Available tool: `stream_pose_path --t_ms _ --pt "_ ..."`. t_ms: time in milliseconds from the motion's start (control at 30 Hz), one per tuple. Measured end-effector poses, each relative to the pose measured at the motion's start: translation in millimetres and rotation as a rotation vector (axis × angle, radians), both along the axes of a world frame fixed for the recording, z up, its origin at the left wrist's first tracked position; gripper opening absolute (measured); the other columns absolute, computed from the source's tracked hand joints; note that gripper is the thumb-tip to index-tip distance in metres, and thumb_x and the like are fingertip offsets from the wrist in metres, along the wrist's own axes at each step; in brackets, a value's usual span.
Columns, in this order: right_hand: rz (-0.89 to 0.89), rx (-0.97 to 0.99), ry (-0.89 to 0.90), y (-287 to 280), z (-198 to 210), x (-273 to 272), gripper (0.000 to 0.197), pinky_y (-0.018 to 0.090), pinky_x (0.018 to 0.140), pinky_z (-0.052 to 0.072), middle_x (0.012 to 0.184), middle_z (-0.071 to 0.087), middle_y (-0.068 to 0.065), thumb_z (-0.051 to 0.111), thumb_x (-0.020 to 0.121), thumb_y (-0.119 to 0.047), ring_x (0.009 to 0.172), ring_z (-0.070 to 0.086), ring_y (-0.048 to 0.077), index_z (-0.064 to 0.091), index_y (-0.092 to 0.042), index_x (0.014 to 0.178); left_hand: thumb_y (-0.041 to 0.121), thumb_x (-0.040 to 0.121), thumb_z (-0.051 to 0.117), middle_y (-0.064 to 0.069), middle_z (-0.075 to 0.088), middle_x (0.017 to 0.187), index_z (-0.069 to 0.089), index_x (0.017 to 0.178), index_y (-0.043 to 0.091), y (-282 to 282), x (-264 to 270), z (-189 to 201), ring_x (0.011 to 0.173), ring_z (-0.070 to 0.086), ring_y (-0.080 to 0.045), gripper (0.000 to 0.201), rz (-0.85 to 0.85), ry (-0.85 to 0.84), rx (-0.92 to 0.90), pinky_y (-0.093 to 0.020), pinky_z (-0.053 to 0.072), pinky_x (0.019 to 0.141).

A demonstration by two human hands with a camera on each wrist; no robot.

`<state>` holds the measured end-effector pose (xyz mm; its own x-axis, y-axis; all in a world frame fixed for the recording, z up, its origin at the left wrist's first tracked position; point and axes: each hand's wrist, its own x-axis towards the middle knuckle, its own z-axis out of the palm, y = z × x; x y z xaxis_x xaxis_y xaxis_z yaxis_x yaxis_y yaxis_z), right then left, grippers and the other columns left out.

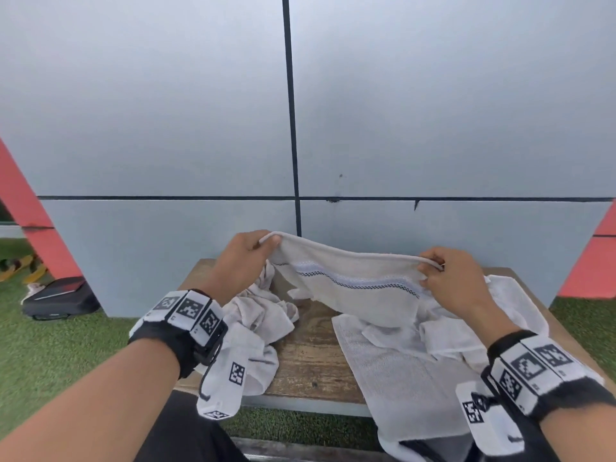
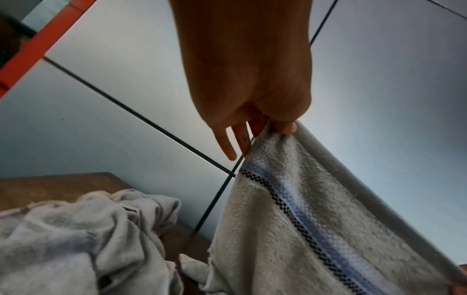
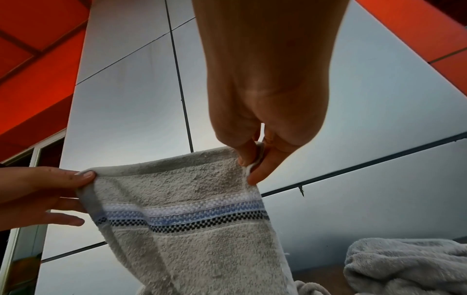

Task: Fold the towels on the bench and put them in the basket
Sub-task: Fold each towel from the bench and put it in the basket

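Striped towel (image 1: 353, 288), off-white with blue and black band: held taut above the bench's (image 1: 310, 355) far edge, left hand (image 1: 243, 258) and right hand (image 1: 450, 278) each pinching a top corner. Crumpled towels (image 1: 263, 315) at left edge; flat towel (image 1: 410, 378) over right near corner.
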<state>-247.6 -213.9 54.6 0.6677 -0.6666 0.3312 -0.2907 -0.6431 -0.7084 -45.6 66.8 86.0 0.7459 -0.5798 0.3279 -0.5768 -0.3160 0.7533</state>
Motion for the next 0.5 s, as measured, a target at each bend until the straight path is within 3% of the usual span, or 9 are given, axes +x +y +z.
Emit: stream_pose_path --t_ms 100,233,300,400,500 --pt "-0.004 0.031 -0.027 -5.1 7.7 8.2 0.021 0.045 0.071 0.057 0.068 0.070 0.010 0.062 0.089 -0.002 0.065 0.073 0.028 0.066 -0.015 0.073 0.028 0.104 0.049 0.002 0.046 0.061 0.058 0.073 0.009 -10.3 3.7 6.3 0.053 0.037 -0.011 0.037 0.057 0.021 -0.056 -0.028 0.034 0.056" --pt "-0.032 -0.027 -0.134 -14.3 22.7 18.4 0.018 0.043 0.073 0.053 0.071 0.067 0.006 0.063 0.094 -0.026 0.073 0.068 0.030 0.066 -0.020 0.078 0.039 0.102 0.047 -0.007 0.060 0.074 0.064 0.091 0.000 -20.3 23.9 19.2 0.067 0.052 -0.018 0.044 0.127 0.031 -0.120 -0.034 0.044 0.066" --pt "-0.010 -0.004 -0.190 -17.7 26.8 22.9 0.022 0.042 0.069 0.052 0.072 0.065 0.005 0.057 0.097 -0.034 0.071 0.065 0.028 0.063 -0.019 0.082 0.044 0.101 0.047 -0.008 0.056 0.073 0.060 0.092 -0.004 -23.2 33.0 20.3 0.068 0.051 -0.018 0.050 0.129 0.070 -0.125 -0.035 0.041 0.066" --pt "0.029 0.010 -0.081 -16.6 22.6 27.7 0.023 0.031 0.058 0.039 0.069 0.056 0.002 0.053 0.101 -0.028 0.062 0.050 0.017 0.061 -0.011 0.088 0.036 0.103 0.048 -0.008 0.046 0.069 0.054 0.083 -0.007 -26.9 38.2 9.0 0.065 0.043 -0.019 0.047 0.126 0.089 -0.001 -0.032 0.033 0.063" --pt "0.047 0.075 0.002 -15.8 7.2 32.7 0.024 0.034 0.061 0.042 0.073 0.057 0.009 0.053 0.101 -0.023 0.066 0.050 0.024 0.062 -0.004 0.088 0.032 0.102 0.050 -0.009 0.045 0.070 0.055 0.081 -0.001 -29.6 37.8 -8.4 0.067 0.043 -0.019 0.039 0.130 0.128 0.089 -0.030 0.032 0.063"
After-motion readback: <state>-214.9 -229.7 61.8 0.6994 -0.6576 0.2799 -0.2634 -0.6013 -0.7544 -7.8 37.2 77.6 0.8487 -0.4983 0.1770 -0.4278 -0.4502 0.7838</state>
